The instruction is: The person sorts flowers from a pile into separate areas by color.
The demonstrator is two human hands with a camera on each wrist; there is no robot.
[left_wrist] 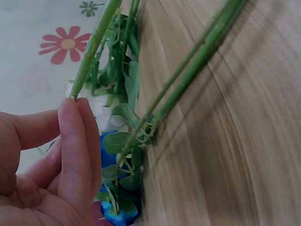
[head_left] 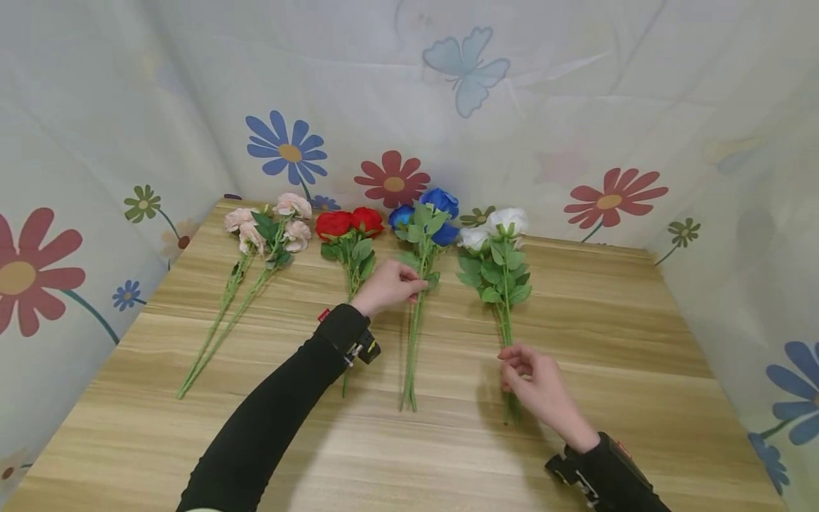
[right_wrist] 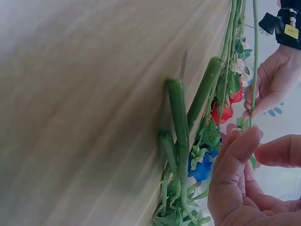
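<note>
My left hand [head_left: 390, 286] pinches a green stem [left_wrist: 95, 44] of the blue flowers [head_left: 440, 203] between thumb and fingertips, just below their leaves. Other blue-flower stems [left_wrist: 202, 56] lie beside the hand in the left wrist view. My right hand [head_left: 537, 380] hovers by the lower stems of the white flowers [head_left: 508, 222], its fingers loosely bent. In the right wrist view its thumb [right_wrist: 282, 151] and index fingertip stand apart with nothing between them. Cut stem ends [right_wrist: 176, 94] show beside that hand, close to the wood.
Red flowers [head_left: 350, 222] lie left of the blue ones, their stems partly under my left wrist. Pink flowers [head_left: 294, 206] with two long stems lie farther left. The wooden table [head_left: 614, 320] meets a printed curtain [head_left: 544, 107] at the back and sides.
</note>
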